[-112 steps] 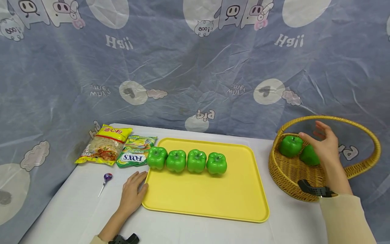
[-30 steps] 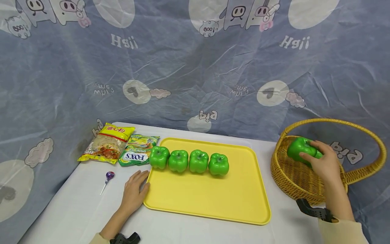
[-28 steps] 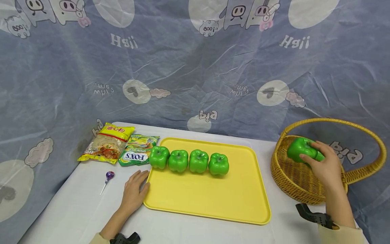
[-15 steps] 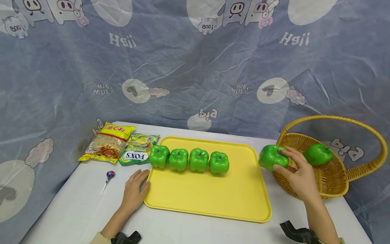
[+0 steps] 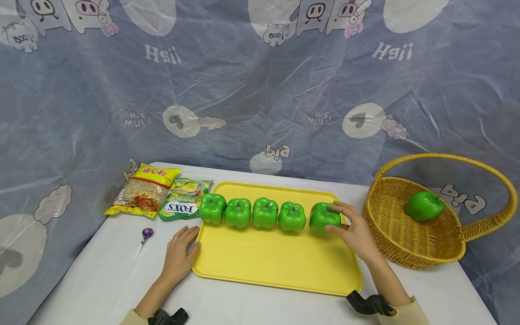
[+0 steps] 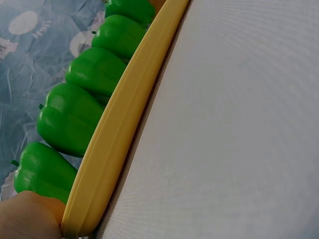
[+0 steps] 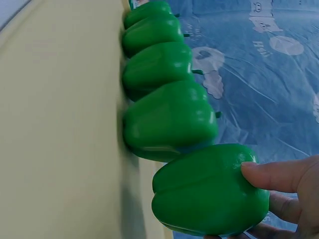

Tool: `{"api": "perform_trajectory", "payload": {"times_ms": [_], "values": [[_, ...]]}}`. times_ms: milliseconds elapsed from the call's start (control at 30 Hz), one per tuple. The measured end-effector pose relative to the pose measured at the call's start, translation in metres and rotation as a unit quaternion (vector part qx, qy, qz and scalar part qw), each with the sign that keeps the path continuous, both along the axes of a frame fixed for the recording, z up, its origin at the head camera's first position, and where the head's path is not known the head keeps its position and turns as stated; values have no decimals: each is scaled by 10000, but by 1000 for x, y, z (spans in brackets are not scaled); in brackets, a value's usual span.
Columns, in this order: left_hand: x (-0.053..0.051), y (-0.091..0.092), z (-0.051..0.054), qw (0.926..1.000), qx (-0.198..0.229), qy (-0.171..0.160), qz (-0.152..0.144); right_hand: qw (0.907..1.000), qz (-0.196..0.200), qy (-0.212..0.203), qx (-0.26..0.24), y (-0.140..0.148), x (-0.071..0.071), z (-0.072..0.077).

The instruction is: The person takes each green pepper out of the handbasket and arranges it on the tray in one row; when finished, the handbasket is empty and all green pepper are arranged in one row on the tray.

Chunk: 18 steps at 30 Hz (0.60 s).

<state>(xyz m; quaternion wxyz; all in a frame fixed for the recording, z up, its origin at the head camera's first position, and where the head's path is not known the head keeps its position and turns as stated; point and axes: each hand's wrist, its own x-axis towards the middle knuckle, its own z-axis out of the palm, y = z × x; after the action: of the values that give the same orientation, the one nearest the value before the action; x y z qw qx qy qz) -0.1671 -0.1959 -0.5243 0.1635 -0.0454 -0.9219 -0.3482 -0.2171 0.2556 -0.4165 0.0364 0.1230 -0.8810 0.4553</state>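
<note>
My right hand grips a green bell pepper at the right end of a row of several green bell peppers on the yellow tray. In the right wrist view, thumb and fingers hold that bell pepper by its stem end, beside its neighbour. Whether it touches the tray is hard to tell. My left hand rests at the tray's left edge, fingers relaxed, near the leftmost pepper. Only a small part of the left hand shows in the left wrist view.
A wicker basket with a tall handle stands right of the tray, with one green pepper inside. Left of the tray lie a yellow pasta bag, a green FOX'S candy bag and a lollipop. A patterned cloth hangs behind.
My right hand took hold of a bell pepper in the basket, lifted it out and carried it left to the end of the row on the tray. The left hand stayed in place.
</note>
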Motion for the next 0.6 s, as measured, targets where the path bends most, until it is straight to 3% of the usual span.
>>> {"api": "perform_trajectory", "payload": {"times_ms": [233,600], "values": [[0,0,0,10000,-5,0,3,9995,113,-120,269,-9,-6,-9],[0,-1,-1,10000,-59,52,-2,9997,206,-83,103,-12,-7,-12]]}}
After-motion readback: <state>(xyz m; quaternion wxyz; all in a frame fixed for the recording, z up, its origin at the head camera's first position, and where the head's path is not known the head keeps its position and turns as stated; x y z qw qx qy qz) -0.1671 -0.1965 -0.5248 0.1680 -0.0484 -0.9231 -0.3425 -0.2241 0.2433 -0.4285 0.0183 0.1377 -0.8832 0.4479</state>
